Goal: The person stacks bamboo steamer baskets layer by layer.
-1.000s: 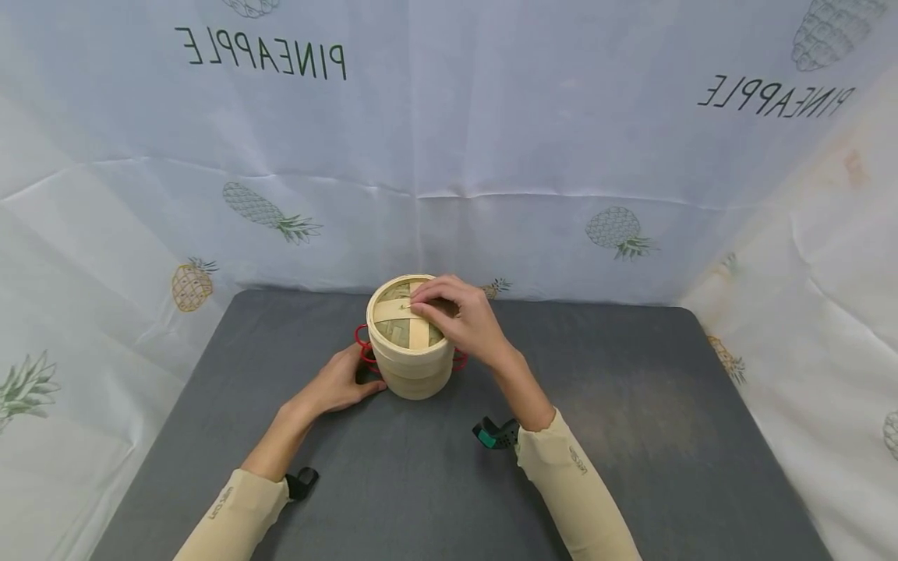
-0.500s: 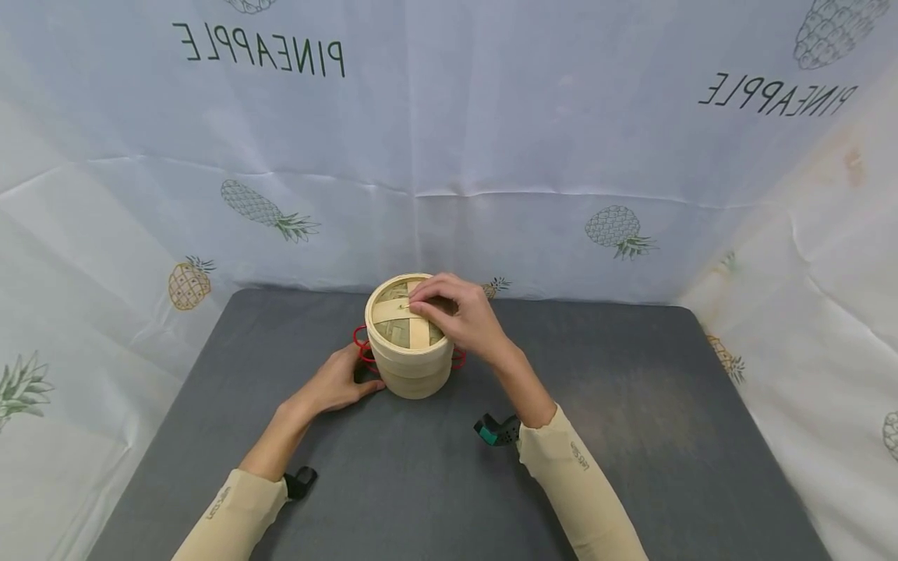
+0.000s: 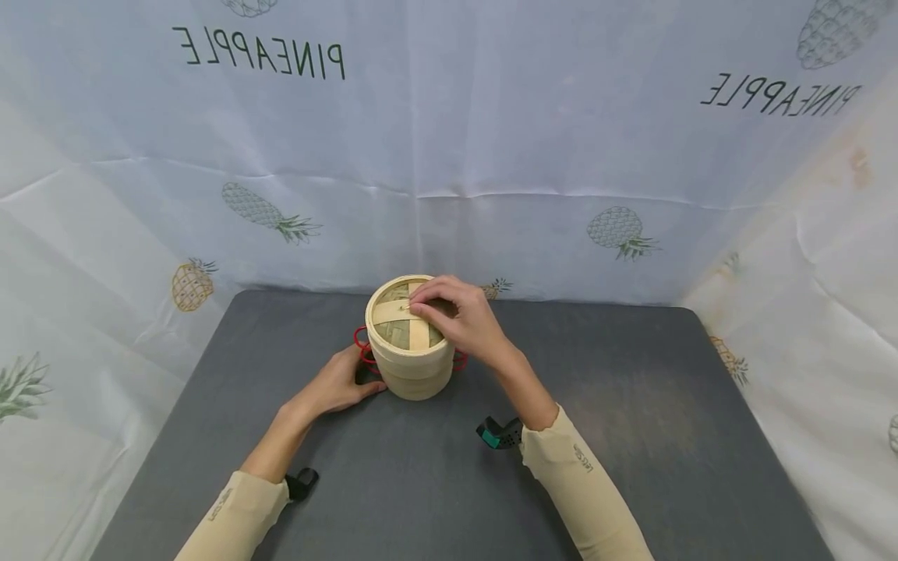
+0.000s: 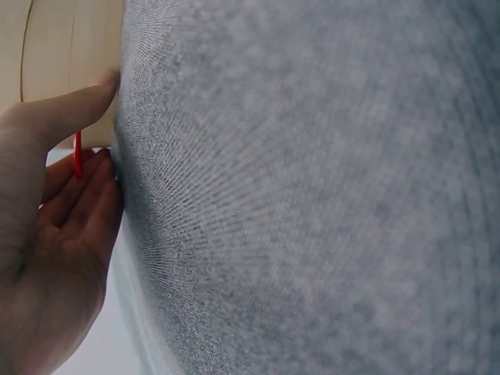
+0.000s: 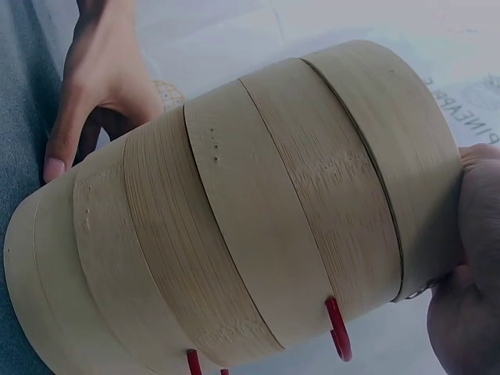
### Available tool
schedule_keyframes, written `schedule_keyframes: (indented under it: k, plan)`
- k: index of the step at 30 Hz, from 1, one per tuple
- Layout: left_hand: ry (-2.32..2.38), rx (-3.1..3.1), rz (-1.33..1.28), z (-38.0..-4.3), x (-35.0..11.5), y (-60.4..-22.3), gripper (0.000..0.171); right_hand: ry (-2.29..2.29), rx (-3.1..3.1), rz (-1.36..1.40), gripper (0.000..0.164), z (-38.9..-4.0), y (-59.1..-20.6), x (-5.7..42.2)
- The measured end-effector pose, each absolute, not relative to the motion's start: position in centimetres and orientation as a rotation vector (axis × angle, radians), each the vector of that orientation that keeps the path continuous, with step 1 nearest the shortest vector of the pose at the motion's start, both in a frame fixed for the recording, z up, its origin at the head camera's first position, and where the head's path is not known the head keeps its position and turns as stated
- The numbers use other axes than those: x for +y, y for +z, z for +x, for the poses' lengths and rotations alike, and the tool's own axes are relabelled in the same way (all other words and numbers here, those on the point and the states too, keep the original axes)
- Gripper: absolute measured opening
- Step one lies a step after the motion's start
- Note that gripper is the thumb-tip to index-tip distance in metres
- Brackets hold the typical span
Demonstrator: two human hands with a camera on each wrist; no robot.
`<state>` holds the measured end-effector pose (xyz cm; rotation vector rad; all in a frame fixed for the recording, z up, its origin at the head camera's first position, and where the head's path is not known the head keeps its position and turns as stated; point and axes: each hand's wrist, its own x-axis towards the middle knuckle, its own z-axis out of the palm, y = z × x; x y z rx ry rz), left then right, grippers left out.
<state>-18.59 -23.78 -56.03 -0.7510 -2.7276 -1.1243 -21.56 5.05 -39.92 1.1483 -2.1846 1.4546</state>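
A round bamboo steamer (image 3: 414, 378) of stacked tiers stands upright on the table near its far edge. Its woven lid (image 3: 396, 333) with crossed bamboo strips sits on top. My left hand (image 3: 337, 382) holds the base at the left, thumb against the front wall and fingers round the side, as the left wrist view shows. With thumb and fingertips, my right hand (image 3: 470, 318) pinches the middle of the lid, where a small loop partly shows. Red handles (image 5: 337, 328) stick out from both sides of the tiers. The steamer's inside is hidden by the lid.
The dark grey table (image 3: 603, 421) spreads out on both sides and in front. Behind it hangs a pale pineapple-print curtain (image 3: 505, 140), close to the steamer. A black wrist device (image 3: 500, 432) is at the right wrist, another (image 3: 302, 485) at the left.
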Motion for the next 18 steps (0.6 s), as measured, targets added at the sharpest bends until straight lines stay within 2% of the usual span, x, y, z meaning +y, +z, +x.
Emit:
schedule_keyframes:
  k: [18]
  plan:
    - [-1.078, -2.765, -0.739, -18.25, -23.97, -56.19, 0.069, 1.391, -2.193, 1.199, 0.009, -21.59, -39.75, 5.08]
